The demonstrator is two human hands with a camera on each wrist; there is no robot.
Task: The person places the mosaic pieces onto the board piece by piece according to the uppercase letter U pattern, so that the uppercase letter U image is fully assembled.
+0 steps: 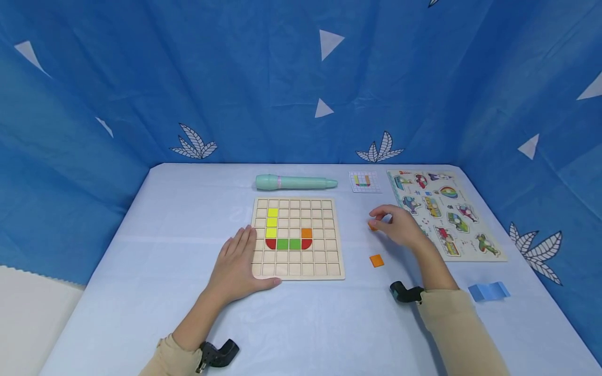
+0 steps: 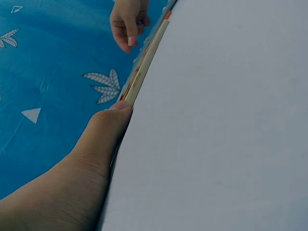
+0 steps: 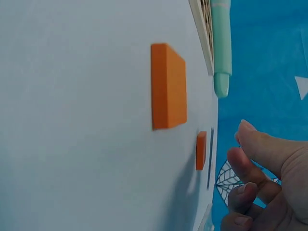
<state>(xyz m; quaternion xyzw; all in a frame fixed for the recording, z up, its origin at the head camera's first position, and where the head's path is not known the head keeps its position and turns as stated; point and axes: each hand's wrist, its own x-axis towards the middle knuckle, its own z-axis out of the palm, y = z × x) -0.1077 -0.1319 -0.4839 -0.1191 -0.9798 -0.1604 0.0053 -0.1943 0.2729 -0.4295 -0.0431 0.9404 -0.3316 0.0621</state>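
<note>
A wooden grid board (image 1: 324, 266) lies on the table with square and rounded tiles set in its cells: a yellow column, green tiles (image 1: 288, 244), red corner pieces (image 1: 270, 244) and an orange square (image 1: 307, 233). My left hand (image 1: 235, 271) rests along the board's left side, fingers straight and thumb at the front edge. To the right of the board, my right hand (image 1: 400, 225) hovers over an orange tile (image 3: 201, 150), partly hidden by the fingers in the head view. Thumb and fingers are loosely bent, with a gap to that tile. A second orange tile (image 3: 175, 89) lies nearer.
Behind the board lies a mint-green pen-shaped stick (image 1: 296, 182). A small pattern card (image 1: 365, 182) is right of it. At the right are a picture puzzle board (image 1: 437, 214) and a folded blue piece (image 1: 489, 291). Blue curtain (image 1: 263, 83) hangs behind.
</note>
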